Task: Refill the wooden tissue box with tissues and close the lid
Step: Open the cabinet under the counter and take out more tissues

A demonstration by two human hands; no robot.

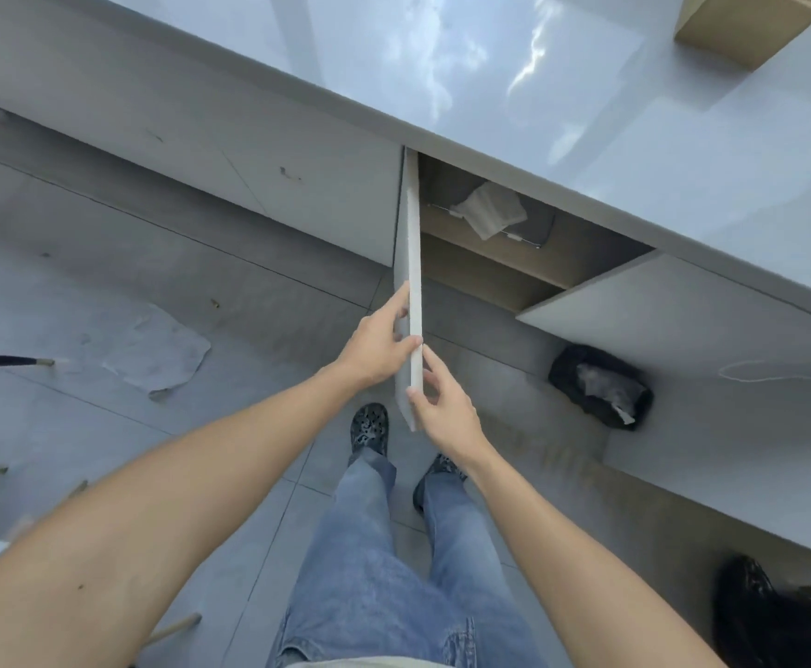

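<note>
Grey floor tiles spread below me, and a glossy pale countertop runs across from eleven o'clock to three o'clock. Up at one o'clock, on that counter, sits what I take to be the wooden tissue box, cut off by the frame edge, so I cannot tell whether its lid is on.

I am at the cupboard beneath the counter, presumably after the refill. Its left door stands edge-on to me, swung out, and the right door is open too. Inside, on the shelf at twelve o'clock, lies a pale wrapped pack, likely tissues, over a dark flat object I cannot identify.

My left hand grips the door's outer edge, fingers narrowed around it with the thumb on the near face. My right hand pinches the same edge lower down, thumb and fingertips closed on the panel. I hold it with both hands to steady it wide open.

A black bag sits on the floor at three o'clock.
</note>
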